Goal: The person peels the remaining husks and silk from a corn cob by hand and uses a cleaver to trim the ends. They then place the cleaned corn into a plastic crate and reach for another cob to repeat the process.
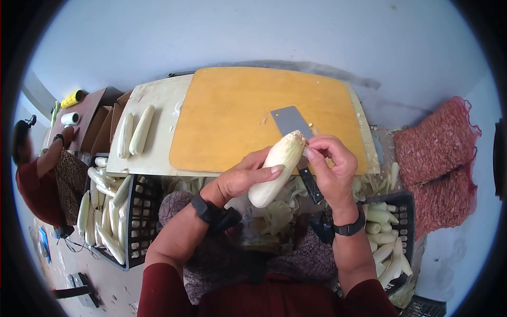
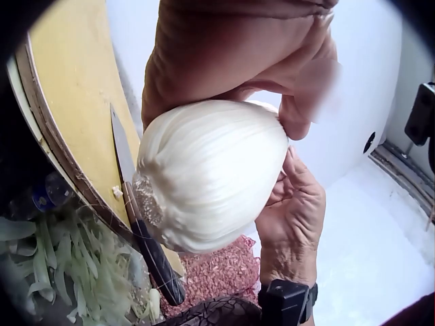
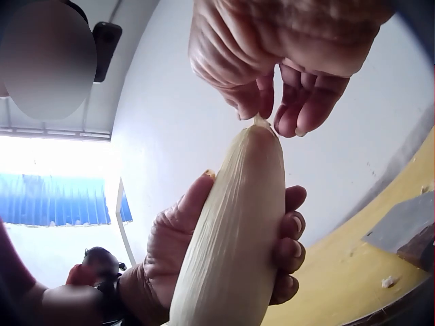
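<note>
Corn [image 1: 275, 171] in hands [image 1: 240, 178] near board edge [image 1: 198, 167]

Mesh sacks [image 1: 437, 142] beside a pale wall [image 1: 458, 259], yellow roll [image 1: 72, 99] near a white roll [image 1: 69, 118]

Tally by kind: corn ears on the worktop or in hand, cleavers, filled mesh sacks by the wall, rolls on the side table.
Corn ears: 3 (two loose ears on the pale board, one held ear in the left hand)
Cleaver: 1
Mesh sacks: 2
Rolls: 2 (yellow, white)
Total: 8
</note>
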